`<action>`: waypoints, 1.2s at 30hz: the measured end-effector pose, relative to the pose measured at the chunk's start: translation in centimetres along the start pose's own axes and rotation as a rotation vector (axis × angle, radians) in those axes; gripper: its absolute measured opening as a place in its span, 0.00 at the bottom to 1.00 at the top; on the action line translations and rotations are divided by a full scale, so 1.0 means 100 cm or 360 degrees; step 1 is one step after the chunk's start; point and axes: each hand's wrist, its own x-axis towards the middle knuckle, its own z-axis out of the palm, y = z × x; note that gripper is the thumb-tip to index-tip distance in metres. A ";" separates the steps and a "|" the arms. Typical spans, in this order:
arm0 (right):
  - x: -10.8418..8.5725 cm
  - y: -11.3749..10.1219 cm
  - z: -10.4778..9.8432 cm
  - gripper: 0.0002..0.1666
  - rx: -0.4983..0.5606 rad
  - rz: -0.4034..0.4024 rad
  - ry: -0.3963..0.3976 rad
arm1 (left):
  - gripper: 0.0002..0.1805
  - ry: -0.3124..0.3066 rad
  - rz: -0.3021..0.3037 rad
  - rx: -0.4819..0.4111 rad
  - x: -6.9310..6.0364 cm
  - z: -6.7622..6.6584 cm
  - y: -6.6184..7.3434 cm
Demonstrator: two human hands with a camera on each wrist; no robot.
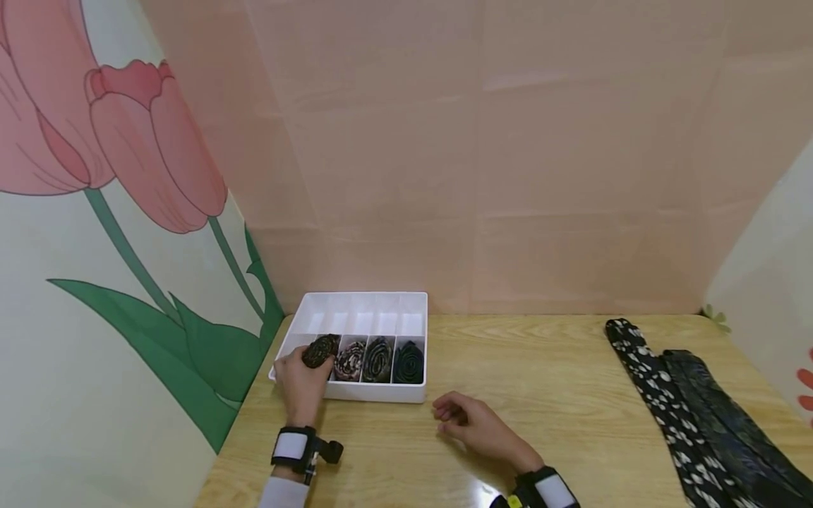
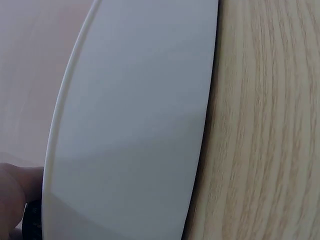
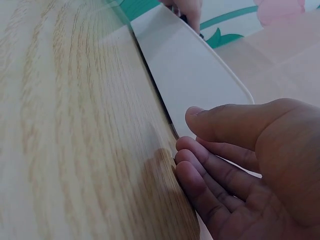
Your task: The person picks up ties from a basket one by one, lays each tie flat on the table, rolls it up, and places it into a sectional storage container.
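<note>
My left hand (image 1: 303, 381) grips a dark patterned rolled necktie (image 1: 320, 351) at the front left compartment of a white divided box (image 1: 381, 392). Whether the roll touches the compartment floor is hidden. Three more rolls sit in the front row: a brown-and-pale one (image 1: 349, 361), a dark striped one (image 1: 377, 360) and a dark green one (image 1: 408, 363). To the right of the box my right hand (image 1: 479, 427) hovers near the tabletop, fingers loosely bent and holding nothing. The left wrist view shows mostly the box's outer wall (image 2: 130, 110).
Two long folded neckties lie at the table's right side, one black with white flowers (image 1: 660, 402) and one dark patterned (image 1: 724, 416). The box's back row shows bare compartments. Behind the wooden table (image 1: 540, 360) hangs a pinkish sheet (image 1: 476, 155); a tulip-painted wall stands left.
</note>
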 end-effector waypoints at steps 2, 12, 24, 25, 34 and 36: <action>0.000 0.001 0.000 0.18 0.0003 -0.0005 0.0003 | 0.28 0.0010 0.0005 0.0004 0.000 0.001 0.001; 0.002 0.007 0.002 0.17 -0.0014 -0.0048 0.0035 | 0.30 -0.0179 0.0054 0.0247 0.003 -0.004 0.002; 0.002 0.005 0.002 0.17 -0.0045 -0.0053 0.0045 | 0.25 -0.0363 0.0198 0.0409 0.006 -0.011 -0.001; 0.002 0.004 0.002 0.17 -0.0047 -0.0053 0.0045 | 0.25 -0.0380 0.0204 0.0439 0.007 -0.011 -0.001; 0.001 0.004 0.002 0.17 -0.0063 -0.0059 0.0050 | 0.28 -0.0446 0.0226 0.0505 0.004 -0.007 -0.003; 0.001 0.005 0.002 0.17 -0.0062 -0.0061 0.0050 | 0.28 -0.0415 0.0251 0.0454 0.001 -0.006 -0.005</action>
